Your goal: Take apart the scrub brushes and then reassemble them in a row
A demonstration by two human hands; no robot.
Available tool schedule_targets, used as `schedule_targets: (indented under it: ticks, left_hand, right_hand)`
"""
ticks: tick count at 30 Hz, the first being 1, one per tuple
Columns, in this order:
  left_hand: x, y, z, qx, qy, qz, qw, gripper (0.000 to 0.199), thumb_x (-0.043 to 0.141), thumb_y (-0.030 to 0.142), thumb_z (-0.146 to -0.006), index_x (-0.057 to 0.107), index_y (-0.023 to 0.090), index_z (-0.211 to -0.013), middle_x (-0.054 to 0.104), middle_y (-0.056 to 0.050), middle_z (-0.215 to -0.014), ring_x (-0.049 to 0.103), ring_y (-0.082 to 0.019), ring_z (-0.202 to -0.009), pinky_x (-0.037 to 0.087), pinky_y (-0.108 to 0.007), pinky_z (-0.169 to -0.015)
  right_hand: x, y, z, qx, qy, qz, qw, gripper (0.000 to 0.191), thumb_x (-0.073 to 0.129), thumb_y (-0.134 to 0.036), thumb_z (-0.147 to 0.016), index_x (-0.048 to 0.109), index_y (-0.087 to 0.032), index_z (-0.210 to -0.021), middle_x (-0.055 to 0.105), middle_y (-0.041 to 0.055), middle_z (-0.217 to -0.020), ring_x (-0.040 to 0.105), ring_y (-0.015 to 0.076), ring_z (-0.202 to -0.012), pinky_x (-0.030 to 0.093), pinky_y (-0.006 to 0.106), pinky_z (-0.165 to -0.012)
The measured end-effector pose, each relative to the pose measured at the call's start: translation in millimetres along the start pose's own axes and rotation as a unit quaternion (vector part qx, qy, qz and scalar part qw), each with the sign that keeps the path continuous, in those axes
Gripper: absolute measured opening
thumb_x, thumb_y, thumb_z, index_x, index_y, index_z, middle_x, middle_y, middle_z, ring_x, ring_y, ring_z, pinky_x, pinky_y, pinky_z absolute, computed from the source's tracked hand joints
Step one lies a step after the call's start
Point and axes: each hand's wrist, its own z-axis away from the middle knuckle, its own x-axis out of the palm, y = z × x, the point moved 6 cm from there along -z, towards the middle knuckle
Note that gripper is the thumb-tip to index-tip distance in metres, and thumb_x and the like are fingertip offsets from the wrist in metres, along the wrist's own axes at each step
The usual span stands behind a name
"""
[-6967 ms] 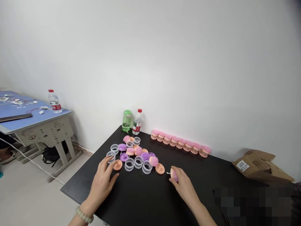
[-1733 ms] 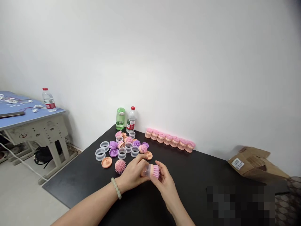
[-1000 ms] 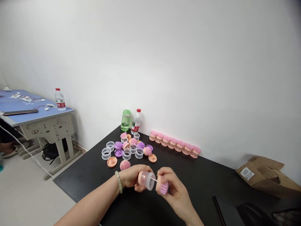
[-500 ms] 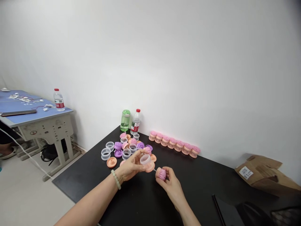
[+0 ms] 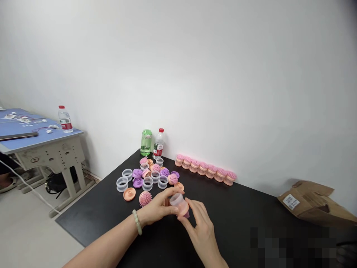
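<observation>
One hand [image 5: 158, 207], my left, clamps the clear cup [image 5: 176, 200] above the surface [image 5: 231, 208] while my right hand [image 5: 203, 225] grips the pink brush [image 5: 187, 214] beneath: a joining step, I judge, calling next for steady alignment.

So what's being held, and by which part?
The left grip holds the clear ring by its side; the right grip holds the peach part below it.

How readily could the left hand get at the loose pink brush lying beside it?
Probably not at once: the left hand is taken up with holding the clear ring. The pink brush itself looks within easy reach, though, with nothing covering it.
</observation>
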Motion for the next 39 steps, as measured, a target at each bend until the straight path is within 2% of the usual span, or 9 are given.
schedule_targets:
  ticks: [4, 11, 17, 19, 22, 26, 29, 35, 39]
  left_hand:
    - [-1.6, 5.1, -0.5, 0.031, 0.027, -0.112, 0.993, 0.053, 0.079, 0.046, -0.076, 0.058, 0.017, -0.115, 0.054, -0.005, -0.108, 0.049, -0.015, -0.082, 0.04, -0.026, -0.071]
    - [1.8, 6.8, 2.7, 0.0, 0.044, -0.261, 0.964, 0.033, 0.064, 0.044, -0.086, 0.056, 0.017, -0.102, 0.053, 0.0, -0.089, 0.045, -0.016, -0.077, 0.037, -0.026, -0.069]
    - [-12.1, -5.7, 0.4, -0.033, 0.126, -0.241, 0.962, 0.044, 0.033, 0.057, -0.098, 0.043, 0.02, -0.076, 0.045, 0.004, -0.066, 0.042, -0.013, -0.058, 0.035, -0.028, -0.057]
    - [-20.0, -2.8, 0.2, -0.038, 0.151, -0.232, 0.96, 0.043, 0.029, 0.057, -0.098, 0.043, 0.021, -0.079, 0.045, 0.003, -0.068, 0.044, -0.013, -0.057, 0.036, -0.027, -0.055]
    - [-28.2, 15.5, 2.7, -0.004, 0.183, -0.278, 0.943, 0.029, 0.055, 0.049, -0.09, 0.049, 0.02, -0.09, 0.05, 0.001, -0.082, 0.049, -0.016, -0.071, 0.04, -0.028, -0.064]
    - [-24.5, 39.9, 7.8, 0.069, 0.169, -0.456, 0.871, 0.033, 0.063, 0.019, -0.08, 0.055, 0.021, -0.112, 0.057, -0.006, -0.109, 0.053, -0.024, -0.1, 0.044, -0.037, -0.089]
    - [-23.6, 34.3, 8.5, 0.038, 0.136, -0.563, 0.814, 0.046, 0.056, 0.006, -0.075, 0.056, 0.02, -0.119, 0.057, -0.01, -0.115, 0.055, -0.027, -0.106, 0.046, -0.039, -0.089]
    - [-20.6, 7.8, 7.1, -0.031, 0.041, -0.662, 0.748, 0.042, 0.063, 0.01, -0.071, 0.063, 0.02, -0.112, 0.064, -0.011, -0.105, 0.056, -0.031, -0.098, 0.048, -0.043, -0.084]
    - [-16.0, 6.1, 8.9, -0.021, 0.007, -0.681, 0.732, 0.055, 0.063, 0.008, -0.071, 0.059, 0.021, -0.124, 0.063, -0.014, -0.117, 0.055, -0.033, -0.105, 0.047, -0.046, -0.087]
  right_hand:
    - [-1.3, 1.4, -1.8, 0.012, -0.005, 0.003, 1.0, 0.035, 0.062, -0.043, -0.094, 0.062, -0.022, -0.121, 0.07, 0.01, -0.104, 0.069, 0.0266, -0.095, 0.06, 0.037, -0.079]
    - [-9.1, -9.7, -8.8, -0.01, 0.005, 0.003, 1.0, 0.026, 0.067, -0.04, -0.091, 0.062, -0.023, -0.11, 0.069, 0.0087, -0.1, 0.068, 0.0266, -0.093, 0.059, 0.038, -0.078]
    - [-15.3, -18.1, -8.4, -0.089, 0.029, 0.026, 0.995, 0.023, 0.056, -0.014, -0.092, 0.062, -0.026, -0.111, 0.065, 0.0106, -0.11, 0.063, 0.0287, -0.107, 0.055, 0.049, -0.09]
    - [-19.2, -4.3, -9.6, -0.031, 0.049, 0.015, 0.998, 0.021, 0.059, -0.02, -0.091, 0.062, -0.025, -0.111, 0.064, 0.0111, -0.112, 0.063, 0.0294, -0.107, 0.055, 0.05, -0.091]
    - [-21.5, 32.0, -8.4, 0.139, 0.077, -0.042, 0.986, 0.029, 0.07, -0.033, -0.081, 0.061, -0.024, -0.107, 0.064, 0.01, -0.111, 0.065, 0.0278, -0.101, 0.058, 0.045, -0.087]
    - [-9.9, 69.1, -1.0, 0.305, 0.05, -0.177, 0.934, 0.041, 0.078, -0.04, -0.07, 0.059, -0.022, -0.102, 0.071, 0.0072, -0.102, 0.072, 0.0255, -0.094, 0.06, 0.037, -0.082]
    - [-3.1, 74.6, 0.9, 0.342, -0.013, -0.203, 0.918, 0.038, 0.079, -0.037, -0.066, 0.059, -0.022, -0.093, 0.074, 0.0039, -0.09, 0.074, 0.0253, -0.088, 0.059, 0.036, -0.079]
    - [4.7, 58.9, -1.6, 0.248, -0.214, -0.081, 0.942, 0.018, 0.073, -0.02, -0.065, 0.062, -0.025, -0.079, 0.072, -0.0011, -0.082, 0.069, 0.0238, -0.081, 0.054, 0.035, -0.075]
    - [8.5, 53.6, 0.2, 0.147, -0.188, 0.025, 0.971, 0.023, 0.072, -0.014, -0.061, 0.063, -0.027, -0.078, 0.069, 0.0008, -0.086, 0.064, 0.0265, -0.085, 0.052, 0.034, -0.069]
